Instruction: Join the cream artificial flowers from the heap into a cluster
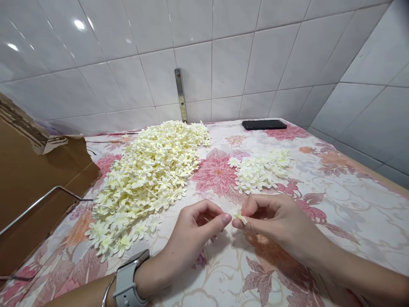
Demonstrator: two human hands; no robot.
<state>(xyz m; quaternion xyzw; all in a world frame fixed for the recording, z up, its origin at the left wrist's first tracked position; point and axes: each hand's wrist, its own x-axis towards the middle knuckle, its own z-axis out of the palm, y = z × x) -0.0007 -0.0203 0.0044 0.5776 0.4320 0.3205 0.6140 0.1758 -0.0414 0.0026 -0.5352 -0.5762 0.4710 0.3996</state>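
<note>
Thumb and forefinger of my right hand (275,217) pinch a small white-and-yellow flower (239,216) above the tablecloth. My left hand (201,224) is close beside it, thumb and forefinger pressed together; whatever may be between them is too small or hidden to make out. Beyond my left hand spreads a large heap of cream-yellow flowers (150,166). A smaller, flatter pile of white flowers (262,170) lies just beyond my right hand.
A floral tablecloth (179,260) covers the table against a tiled wall (230,64). A black phone (264,124) lies at the back right. On the left stand a torn cardboard box (38,179) and a bent metal rod (35,209). A metal bracket (180,94) rises behind the heap.
</note>
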